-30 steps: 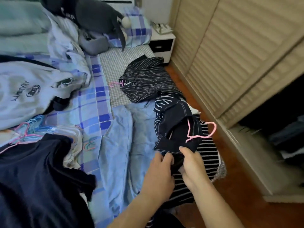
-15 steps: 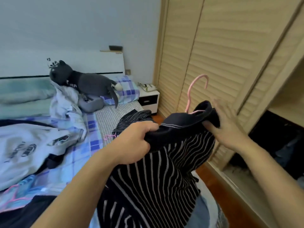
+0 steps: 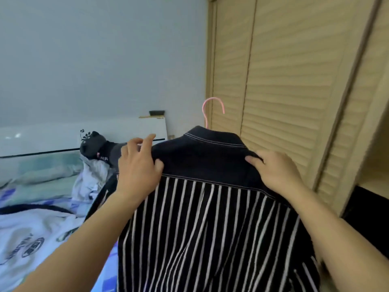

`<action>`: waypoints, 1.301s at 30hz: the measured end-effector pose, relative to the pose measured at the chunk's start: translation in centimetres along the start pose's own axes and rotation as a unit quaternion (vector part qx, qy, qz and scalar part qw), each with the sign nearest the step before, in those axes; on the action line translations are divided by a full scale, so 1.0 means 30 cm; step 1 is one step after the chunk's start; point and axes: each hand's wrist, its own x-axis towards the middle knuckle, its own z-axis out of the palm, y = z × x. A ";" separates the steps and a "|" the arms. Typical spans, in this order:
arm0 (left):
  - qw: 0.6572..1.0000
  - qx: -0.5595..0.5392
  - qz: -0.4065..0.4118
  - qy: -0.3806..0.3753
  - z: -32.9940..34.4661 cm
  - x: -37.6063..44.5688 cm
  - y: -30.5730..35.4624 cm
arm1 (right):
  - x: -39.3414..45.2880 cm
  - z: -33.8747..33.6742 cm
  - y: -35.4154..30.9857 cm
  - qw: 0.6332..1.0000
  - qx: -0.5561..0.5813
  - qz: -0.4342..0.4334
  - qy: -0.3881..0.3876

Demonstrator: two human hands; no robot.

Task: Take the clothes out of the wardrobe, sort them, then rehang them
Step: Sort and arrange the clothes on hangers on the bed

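Head view: the striped shirt (image 3: 202, 218) was held upright on its pink hanger (image 3: 212, 108), in front of the closed wardrobe door (image 3: 284, 81). The left hand (image 3: 136, 167) pinched the left shoulder, thumb under the yoke seam and fingers curled over the edge. The right hand (image 3: 277, 171) gripped the right shoulder, fingers curled into the fabric. This two-point hold was judged to keep the garment spread square for rehanging. Half a second earlier, the shirt was bunched and the right hand was spread open against it.
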 end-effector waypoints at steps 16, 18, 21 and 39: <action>0.984 -0.050 -0.080 -0.150 0.286 0.155 0.157 | 0.627 -0.490 0.387 0.939 -0.055 0.251 0.228; 0.980 -0.058 -0.101 -0.160 0.330 0.144 0.092 | 0.663 -0.425 0.351 0.974 -0.037 0.174 0.140; 0.965 -0.064 -0.171 -0.190 0.425 0.074 -0.047 | 0.671 -0.164 0.265 0.998 0.015 0.001 -0.067; 0.670 -0.175 -0.671 -0.266 1.320 -1.090 -1.027 | -0.268 1.797 -0.023 0.814 0.089 -0.089 -0.568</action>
